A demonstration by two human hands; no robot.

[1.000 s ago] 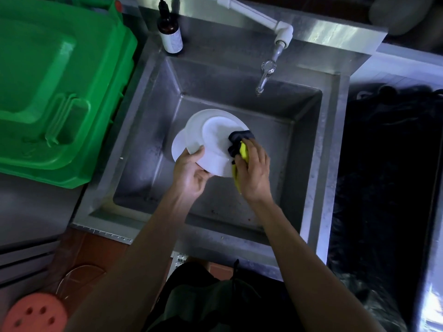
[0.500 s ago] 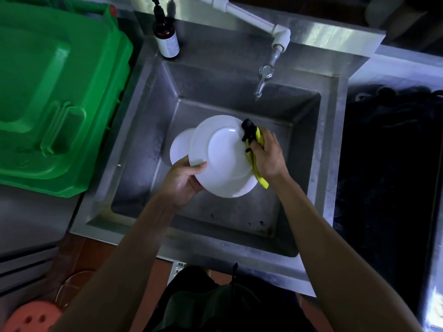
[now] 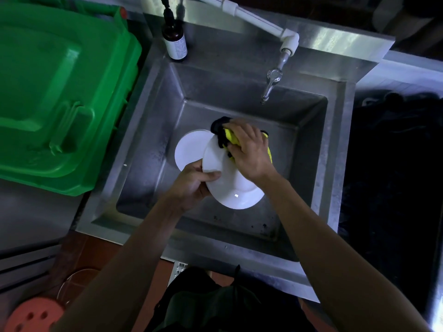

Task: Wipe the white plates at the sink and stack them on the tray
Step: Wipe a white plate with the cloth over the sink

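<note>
White plate (image 3: 233,185) sits tilted over the steel sink (image 3: 148,130), face up toward us, its left rim pinched by the left hand (image 3: 191,183). Beyond, the right hand (image 3: 249,152) clamps a yellow-black cloth (image 3: 226,135) on its far rim, having swung up from the right edge; another plate (image 3: 189,149) lies beneath.

Green bin lid (image 3: 60,97) left of a brown bottle (image 3: 174,39) — tap (image 3: 272,86) behind.
</note>
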